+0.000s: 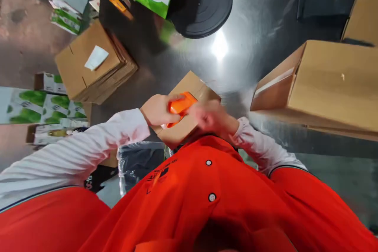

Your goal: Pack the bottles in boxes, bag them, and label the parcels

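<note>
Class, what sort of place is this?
Likely a packing area: a stack of flattened cartons, a large cardboard box, and a small carton beneath the left hand, which grips an orange tool.

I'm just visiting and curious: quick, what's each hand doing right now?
Left hand: closed around an orange plastic tool, perhaps a tape dispenser.
Right hand: blurred, at the small cardboard box; its grip cannot be told.

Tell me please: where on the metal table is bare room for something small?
The widest bare patch of metal table lies between the black disc, small box and large box at right; a narrower strip separates cardboard stack and small box. Crowded: the left, with printed cartons, and around left hand and right hand.
</note>
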A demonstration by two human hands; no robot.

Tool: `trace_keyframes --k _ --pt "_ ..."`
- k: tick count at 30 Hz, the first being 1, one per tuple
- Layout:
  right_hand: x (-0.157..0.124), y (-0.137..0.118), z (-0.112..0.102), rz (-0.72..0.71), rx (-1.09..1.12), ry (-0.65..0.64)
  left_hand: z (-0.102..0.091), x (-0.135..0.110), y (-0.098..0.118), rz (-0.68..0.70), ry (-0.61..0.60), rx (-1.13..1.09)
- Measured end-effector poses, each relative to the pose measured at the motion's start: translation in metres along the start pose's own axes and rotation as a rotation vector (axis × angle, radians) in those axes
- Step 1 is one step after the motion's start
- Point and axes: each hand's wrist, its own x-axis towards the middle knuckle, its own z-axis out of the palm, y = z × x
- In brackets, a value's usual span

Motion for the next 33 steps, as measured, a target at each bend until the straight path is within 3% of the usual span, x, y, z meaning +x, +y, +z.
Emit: trace_keyframes --k 2,4,6,9,11,13,16,19,23,25,30,33 --pt "0.025 0.020 -0.023 0.237 -0.066 0.073 0.007 -0.002 0.000 0.017 0.054 0.002" --pt "0.061 0.034 -0.028 0.450 -0.143 0.048 0.012 -0.002 -0.002 0.030 0.109 0.005" --pt "0.088 0.040 -0.016 0.522 -0.254 -0.007 0.017 -0.008 -0.011 0.025 0.132 -0.012" --pt "0.096 0.042 0.005 0.483 -0.450 -0.006 0.032 -0.044 -0.044 -0.025 0.054 -0.052" --pt "0.089 0.045 0.011 0.453 -0.528 0.006 0.057 -0.086 -0.075 -0.092 -0.029 -0.048" --pt "0.084 0.049 0.010 0.448 -0.569 -0.002 0.096 -0.129 -0.105 -0.176 -0.108 -0.022" --pt "0.082 0.054 0.007 0.463 -0.636 -0.031 0.158 -0.162 -0.136 -0.242 -0.169 0.008" --pt "0.083 0.056 0.006 0.452 -0.688 -0.042 0.194 -0.141 -0.142 -0.186 -0.146 -0.005" --pt "0.080 0.060 0.006 0.451 -0.742 -0.046 0.200 -0.085 -0.124 -0.036 -0.083 -0.058" --pt "0.080 0.061 0.006 0.465 -0.771 -0.050 0.200 -0.068 -0.112 0.015 -0.052 -0.104" --pt "0.081 0.060 0.006 0.460 -0.792 -0.051 0.208 -0.056 -0.077 -0.060 -0.027 -0.292" --pt "0.079 0.065 0.006 0.455 -0.713 0.005 0.191 -0.067 -0.069 -0.074 -0.006 -0.334"
